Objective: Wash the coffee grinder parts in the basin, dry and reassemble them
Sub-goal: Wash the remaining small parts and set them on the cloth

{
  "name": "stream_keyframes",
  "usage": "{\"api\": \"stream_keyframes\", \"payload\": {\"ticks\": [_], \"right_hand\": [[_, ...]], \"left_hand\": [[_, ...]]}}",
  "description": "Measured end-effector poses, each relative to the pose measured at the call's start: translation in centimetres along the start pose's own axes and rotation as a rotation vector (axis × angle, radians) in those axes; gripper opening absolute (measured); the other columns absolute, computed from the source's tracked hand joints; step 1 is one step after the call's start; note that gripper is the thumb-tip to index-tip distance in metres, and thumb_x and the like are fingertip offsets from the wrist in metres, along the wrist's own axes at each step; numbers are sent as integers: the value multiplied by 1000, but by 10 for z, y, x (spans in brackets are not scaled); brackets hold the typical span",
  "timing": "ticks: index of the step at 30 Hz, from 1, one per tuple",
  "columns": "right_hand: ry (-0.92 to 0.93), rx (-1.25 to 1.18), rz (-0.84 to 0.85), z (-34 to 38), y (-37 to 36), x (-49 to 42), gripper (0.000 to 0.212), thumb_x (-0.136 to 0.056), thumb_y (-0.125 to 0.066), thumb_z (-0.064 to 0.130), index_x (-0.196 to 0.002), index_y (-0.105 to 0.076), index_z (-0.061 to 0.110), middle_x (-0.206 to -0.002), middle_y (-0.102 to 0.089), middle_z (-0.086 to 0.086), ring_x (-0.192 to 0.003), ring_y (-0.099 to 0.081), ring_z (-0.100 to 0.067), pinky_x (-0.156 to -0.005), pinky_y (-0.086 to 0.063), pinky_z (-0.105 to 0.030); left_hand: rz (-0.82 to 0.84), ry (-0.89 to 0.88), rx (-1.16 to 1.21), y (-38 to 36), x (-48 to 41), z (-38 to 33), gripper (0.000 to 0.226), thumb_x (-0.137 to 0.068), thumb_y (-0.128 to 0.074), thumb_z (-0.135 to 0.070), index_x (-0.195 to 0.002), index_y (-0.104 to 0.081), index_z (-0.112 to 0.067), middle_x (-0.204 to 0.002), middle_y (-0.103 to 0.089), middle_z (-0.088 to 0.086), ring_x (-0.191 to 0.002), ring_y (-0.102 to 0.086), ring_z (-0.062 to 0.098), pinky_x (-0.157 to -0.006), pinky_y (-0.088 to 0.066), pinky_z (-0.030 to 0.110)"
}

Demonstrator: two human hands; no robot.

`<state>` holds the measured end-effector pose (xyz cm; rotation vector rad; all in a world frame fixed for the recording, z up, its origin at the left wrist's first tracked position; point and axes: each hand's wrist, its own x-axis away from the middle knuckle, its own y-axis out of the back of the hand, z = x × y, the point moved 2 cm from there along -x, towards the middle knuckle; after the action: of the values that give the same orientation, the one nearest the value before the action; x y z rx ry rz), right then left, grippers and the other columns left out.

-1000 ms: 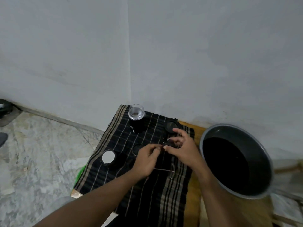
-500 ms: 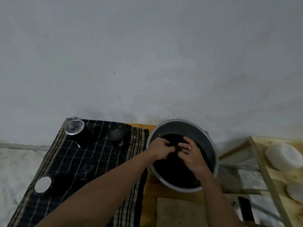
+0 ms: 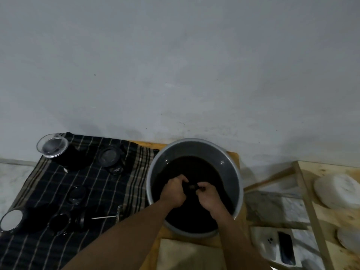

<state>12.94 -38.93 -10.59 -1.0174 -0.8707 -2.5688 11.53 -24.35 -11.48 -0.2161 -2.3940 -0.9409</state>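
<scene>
Gripping a small dark grinder part [image 3: 191, 187] at the water's surface, the left hand [image 3: 173, 191] curled round it while the right hand [image 3: 209, 197] pinched its other end, in the middle of the basin [image 3: 194, 146]. At nine o'clock, other black parts [image 3: 110, 158] lay on a striped cloth [image 3: 97, 191]; at four o'clock, a phone [image 3: 286, 248] lay beside a wooden frame [image 3: 305, 191]. The wall [image 3: 175, 65] stood close at twelve o'clock.

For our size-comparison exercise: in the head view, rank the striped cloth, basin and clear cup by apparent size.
1. striped cloth, clearly largest
2. basin
3. clear cup, clearly smallest
</scene>
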Motion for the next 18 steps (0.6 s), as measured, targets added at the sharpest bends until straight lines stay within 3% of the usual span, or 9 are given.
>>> {"api": "stream_keyframes", "payload": {"ticks": [4,6,8,10,14,16,18], "right_hand": [[51,43,22,-7,-4,-12,42,-101,-55,16,-142,-51,16,-138,-57,-7,-127,-54,-26,-112,-39,-36],[35,17,23,-10,-4,-18,37,-101,-56,26,-137,-56,18,-133,-63,-7,-120,-60,-28,-109,-45,-44],[19,32,29,-8,-2,-21,28,-101,-54,34,-116,-67,13,-115,-70,-14,-105,-66,-32,-98,-51,-45],[16,23,-2,-8,-2,-25,32,-101,-55,34,-105,-70,7,-106,-72,-18,-100,-67,-34,-92,-53,-43],[-64,-140,-72,-11,-5,-24,22,-102,-53,27,-107,-65,9,-102,-70,-17,-91,-69,-33,-84,-59,-51],[-70,-293,13,-7,-6,-17,13,-101,-57,19,-110,-62,11,-99,-70,-17,-80,-70,-29,-71,-63,-42],[-54,-282,90,-5,-5,-15,15,-99,-61,14,-113,-60,12,-97,-70,-15,-73,-68,-24,-63,-61,-36]], "left_hand": [[-14,-44,97,-4,-4,2,48,-87,-73,-9,-134,-64,-14,-133,-64,8,-125,-59,22,-93,-38,12],[-27,16,235,-1,-6,0,37,-95,-67,-14,-132,-67,-10,-128,-68,9,-116,-64,21,-91,-45,16],[-9,109,360,0,-8,-1,24,-101,-60,-17,-118,-75,-8,-110,-74,14,-83,-70,19,-74,-55,25],[35,169,432,-5,-9,-1,19,-100,-61,-18,-101,-78,-8,-93,-75,15,-62,-65,16,-59,-54,26],[36,204,495,-12,-7,-1,7,-94,-68,-13,-91,-74,-14,-87,-74,11,-58,-65,17,-54,-54,24],[-12,218,529,-11,-9,2,11,-96,-68,-13,-99,-76,-6,-88,-75,15,-57,-65,19,-56,-55,28],[-31,247,590,-11,-12,5,18,-96,-69,-16,-103,-75,0,-84,-74,15,-54,-65,19,-57,-56,31]]}}
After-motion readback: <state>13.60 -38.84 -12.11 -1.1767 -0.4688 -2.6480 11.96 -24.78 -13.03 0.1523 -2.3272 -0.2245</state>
